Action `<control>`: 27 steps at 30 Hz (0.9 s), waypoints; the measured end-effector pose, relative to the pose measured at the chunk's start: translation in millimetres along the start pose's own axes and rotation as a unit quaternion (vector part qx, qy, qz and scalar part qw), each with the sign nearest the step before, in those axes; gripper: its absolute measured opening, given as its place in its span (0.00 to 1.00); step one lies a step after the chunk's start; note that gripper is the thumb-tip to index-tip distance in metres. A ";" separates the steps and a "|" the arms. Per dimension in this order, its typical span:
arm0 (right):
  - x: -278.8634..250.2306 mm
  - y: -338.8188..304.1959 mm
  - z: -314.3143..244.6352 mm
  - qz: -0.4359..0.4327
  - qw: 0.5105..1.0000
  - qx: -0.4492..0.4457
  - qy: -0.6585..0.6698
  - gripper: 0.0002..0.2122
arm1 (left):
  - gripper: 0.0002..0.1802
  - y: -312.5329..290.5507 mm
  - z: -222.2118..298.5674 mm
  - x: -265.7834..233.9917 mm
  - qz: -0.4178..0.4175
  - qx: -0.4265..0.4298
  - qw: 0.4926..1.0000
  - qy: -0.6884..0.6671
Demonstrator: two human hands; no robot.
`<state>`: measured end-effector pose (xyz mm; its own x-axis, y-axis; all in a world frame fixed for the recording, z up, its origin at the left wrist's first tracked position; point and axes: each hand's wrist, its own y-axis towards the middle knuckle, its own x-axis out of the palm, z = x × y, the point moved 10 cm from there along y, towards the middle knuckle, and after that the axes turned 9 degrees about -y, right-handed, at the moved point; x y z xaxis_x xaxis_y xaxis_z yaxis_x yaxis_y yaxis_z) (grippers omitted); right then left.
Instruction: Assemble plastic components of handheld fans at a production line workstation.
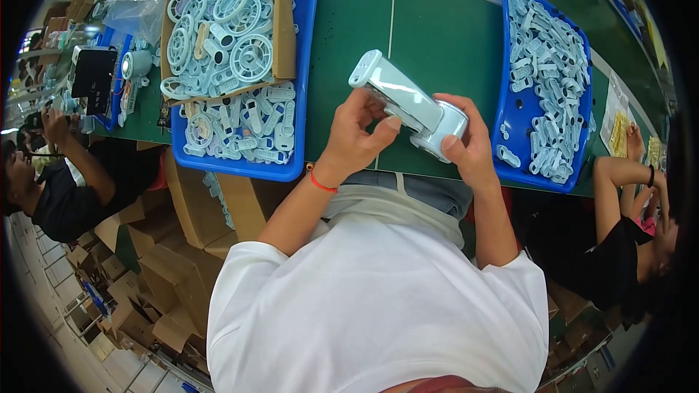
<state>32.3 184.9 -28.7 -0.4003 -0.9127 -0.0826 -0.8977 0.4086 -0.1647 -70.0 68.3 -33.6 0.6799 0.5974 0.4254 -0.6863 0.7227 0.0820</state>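
A pale blue and white plastic device point(408, 102) with a long flat handle and a round base is held above the green table point(437, 36). My left hand point(355, 135) grips its handle part from the left. My right hand point(466, 147) cups the round base from the right. A red band circles my left wrist. Both forearms rise from my white shirt at the lower edge.
A blue tray point(306, 65) at left holds pale blue plastic parts and a cardboard box point(285, 22) of round grille pieces. Another blue tray point(513, 102) of small parts lies at right. Co-workers sit at far left and right. Cardboard boxes point(167, 262) crowd the floor.
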 end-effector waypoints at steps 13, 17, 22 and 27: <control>7.7 -2.4 1.6 0.036 0.999 0.002 -0.029 0.29 | 0.10 -7.3 5.9 -17.1 0.125 -0.029 0.991 0.033; 5.6 -6.0 6.7 0.039 0.998 0.019 0.040 0.27 | 0.16 -0.2 21.9 13.8 0.012 -0.031 0.999 0.034; 10.7 -4.9 10.6 0.020 0.995 0.051 0.083 0.28 | 0.21 0.8 18.7 15.7 -0.026 -0.054 0.998 -0.023; 11.1 -5.6 9.0 0.020 0.996 0.051 0.075 0.29 | 0.24 0.0 10.4 13.3 -0.027 -0.064 0.997 -0.028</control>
<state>34.6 172.5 -37.6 -0.4650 -0.8836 0.0544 -0.8603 0.4365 -0.2632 -63.7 72.6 -18.5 0.6974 0.5383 0.4732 -0.6074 0.7944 -0.0085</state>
